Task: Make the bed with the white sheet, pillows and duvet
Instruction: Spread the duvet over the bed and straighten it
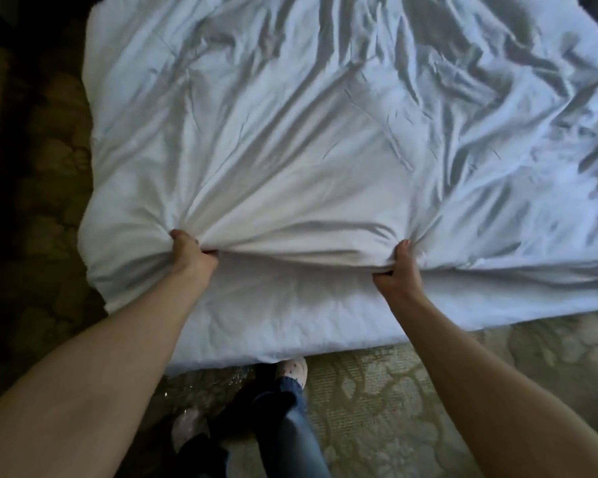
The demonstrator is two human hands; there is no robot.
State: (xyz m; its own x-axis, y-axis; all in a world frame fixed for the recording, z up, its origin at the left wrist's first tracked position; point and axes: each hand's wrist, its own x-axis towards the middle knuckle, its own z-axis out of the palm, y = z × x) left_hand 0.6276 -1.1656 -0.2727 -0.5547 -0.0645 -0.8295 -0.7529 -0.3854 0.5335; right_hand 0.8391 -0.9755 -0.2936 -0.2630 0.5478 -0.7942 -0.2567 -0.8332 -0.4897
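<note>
Both hands bunch the duvet's near edge — left hand (192, 251) by the bed's (221, 339) corner, right hand (396, 270) nearer the middle, fingers clamped on cloth. The rumpled duvet (325, 132) stretches away from them — I'd pull toward the foot.

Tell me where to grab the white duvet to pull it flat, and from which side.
Take the white duvet by its near edge, standing at that side, hands spread apart. The left hand and right hand grip it there; creases fan from both grips across the rumpled top, so a pull toward you should likely flatten it.
</note>
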